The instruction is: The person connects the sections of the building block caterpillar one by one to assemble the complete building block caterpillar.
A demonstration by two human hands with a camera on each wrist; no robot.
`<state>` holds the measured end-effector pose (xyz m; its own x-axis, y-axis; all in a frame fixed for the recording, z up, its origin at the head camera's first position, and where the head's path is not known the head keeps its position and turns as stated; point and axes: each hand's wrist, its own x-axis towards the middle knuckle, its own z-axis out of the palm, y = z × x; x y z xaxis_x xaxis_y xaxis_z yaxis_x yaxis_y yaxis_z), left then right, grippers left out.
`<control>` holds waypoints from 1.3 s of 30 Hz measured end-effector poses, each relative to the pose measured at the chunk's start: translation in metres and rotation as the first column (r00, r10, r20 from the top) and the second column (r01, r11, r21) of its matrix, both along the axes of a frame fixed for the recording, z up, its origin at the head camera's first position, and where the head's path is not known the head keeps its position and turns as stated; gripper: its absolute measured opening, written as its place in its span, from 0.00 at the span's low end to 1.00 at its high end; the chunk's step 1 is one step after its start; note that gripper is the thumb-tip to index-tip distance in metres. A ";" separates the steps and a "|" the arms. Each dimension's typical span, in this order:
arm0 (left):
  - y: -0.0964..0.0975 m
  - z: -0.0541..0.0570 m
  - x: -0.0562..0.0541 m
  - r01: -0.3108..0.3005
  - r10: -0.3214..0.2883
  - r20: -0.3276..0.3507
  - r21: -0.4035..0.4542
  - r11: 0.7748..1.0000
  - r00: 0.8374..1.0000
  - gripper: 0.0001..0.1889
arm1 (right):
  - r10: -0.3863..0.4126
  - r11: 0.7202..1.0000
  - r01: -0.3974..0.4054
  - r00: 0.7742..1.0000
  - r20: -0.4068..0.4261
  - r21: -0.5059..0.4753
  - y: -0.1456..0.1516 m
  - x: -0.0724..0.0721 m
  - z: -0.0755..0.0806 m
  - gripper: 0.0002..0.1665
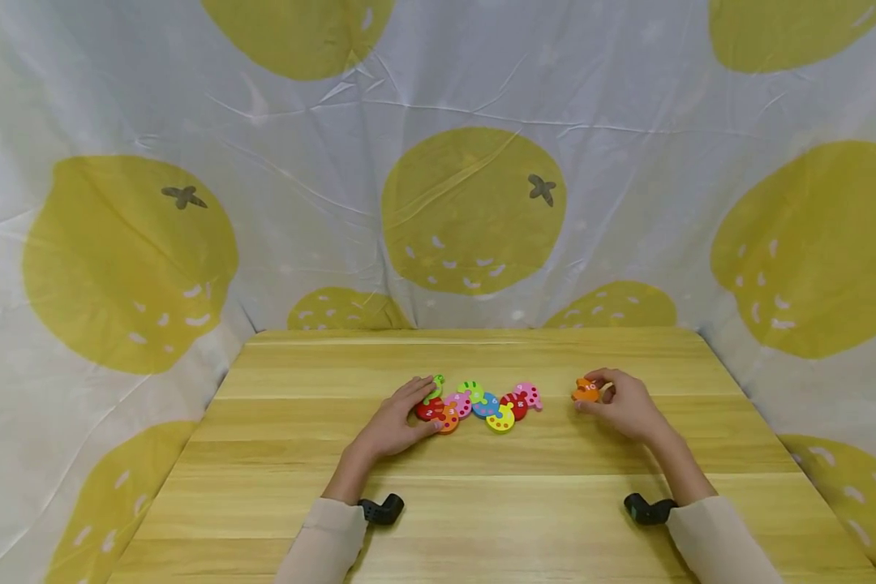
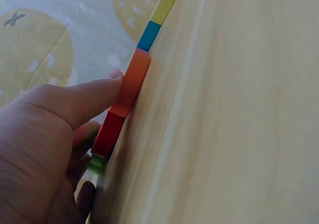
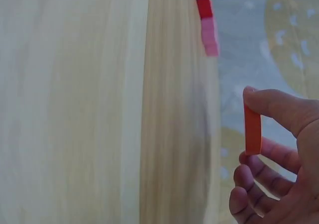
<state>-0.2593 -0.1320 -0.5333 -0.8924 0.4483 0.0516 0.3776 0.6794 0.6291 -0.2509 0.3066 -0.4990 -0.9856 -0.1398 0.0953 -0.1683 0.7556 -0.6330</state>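
A chain of joined, numbered wooden puzzle pieces (image 1: 486, 405) in green, red, orange, pink, blue and yellow lies flat on the table. My left hand (image 1: 396, 420) holds the left end of this chain, its thumb against the orange piece (image 2: 132, 84) and its fingers by the green piece (image 2: 95, 163). To the right of the chain, apart from it, my right hand (image 1: 623, 403) pinches a loose orange puzzle piece (image 1: 586, 390) marked 10. The right wrist view shows this piece edge-on between thumb and fingers, with the chain's pink end piece (image 3: 210, 37) farther off.
The wooden table (image 1: 511, 511) carries the chain near its middle. Behind and at both sides hangs a pale cloth (image 1: 613, 219) with large yellow fruit prints. Black wrist cameras (image 1: 383, 509) sit at both sleeves.
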 end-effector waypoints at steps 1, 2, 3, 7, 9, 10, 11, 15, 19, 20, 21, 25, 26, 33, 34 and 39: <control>0.000 0.000 0.000 -0.003 0.003 0.001 0.002 1.000 1.000 0.40 | 0.004 1.000 -0.004 1.000 -0.003 -0.009 -0.004 0.002 0.002 0.33; 0.000 0.000 0.000 -0.008 0.008 0.006 -0.003 1.000 1.000 0.40 | 0.009 1.000 -0.009 1.000 -0.006 -0.016 -0.007 0.003 0.004 0.33; 0.000 0.001 0.000 -0.011 0.011 0.007 0.001 1.000 1.000 0.40 | 0.010 1.000 -0.010 1.000 -0.008 -0.023 -0.010 0.005 0.005 0.32; 0.000 0.002 -0.001 -0.025 0.025 0.005 0.019 1.000 1.000 0.41 | 0.024 0.999 -0.025 1.000 -0.014 -0.049 -0.024 0.006 0.005 0.30; 0.000 0.001 -0.001 -0.029 0.029 0.001 0.024 0.999 1.000 0.41 | 0.028 0.998 -0.029 0.999 -0.019 -0.058 -0.032 0.005 0.003 0.30; -0.001 0.001 -0.001 -0.030 0.030 -0.001 0.026 0.999 1.000 0.41 | 0.028 0.998 -0.029 0.999 -0.019 -0.064 -0.036 0.005 0.002 0.29; -0.001 0.001 -0.001 -0.031 0.031 -0.003 0.026 0.999 1.000 0.41 | 0.028 0.997 -0.030 0.999 -0.020 -0.071 -0.040 0.004 0.001 0.29; 0.000 0.001 -0.001 -0.030 0.031 -0.013 0.037 0.999 0.999 0.40 | 0.015 0.995 -0.015 1.000 0.000 -0.096 -0.053 0.002 -0.002 0.28; 0.001 0.002 0.000 -0.025 0.026 -0.017 0.050 0.998 1.000 0.40 | -0.013 0.995 0.017 0.999 0.040 -0.102 -0.063 0.001 -0.006 0.27; 0.001 0.002 0.000 -0.023 0.024 -0.021 0.051 0.998 0.999 0.40 | -0.014 0.994 0.019 0.999 0.045 -0.104 -0.065 0.001 -0.007 0.27; 0.001 0.002 0.000 -0.021 0.022 -0.024 0.051 0.998 0.999 0.40 | -0.021 0.994 0.026 0.999 0.048 -0.104 -0.067 0.001 -0.008 0.28; 0.002 0.001 -0.001 -0.017 0.019 -0.036 0.049 0.999 0.999 0.39 | -0.043 0.994 0.049 0.997 0.065 -0.093 -0.072 0.001 -0.011 0.28; 0.002 0.001 -0.001 -0.017 0.019 -0.039 0.048 0.999 0.999 0.39 | -0.046 0.994 0.052 0.997 0.067 -0.091 -0.072 0.001 -0.012 0.28; 0.003 -0.002 -0.001 -0.020 0.021 -0.038 0.047 0.999 0.999 0.39 | -0.053 0.993 0.061 0.995 0.081 -0.100 -0.074 0.002 -0.014 0.28; 0.003 -0.002 -0.001 -0.021 0.023 -0.034 0.047 0.999 0.999 0.39 | -0.056 0.993 0.065 0.995 0.085 -0.097 -0.074 0.002 -0.015 0.28; 0.003 -0.002 0.000 -0.023 0.024 -0.018 0.047 0.999 1.000 0.40 | -0.062 0.996 0.067 0.995 0.076 -0.056 -0.076 0.001 -0.017 0.30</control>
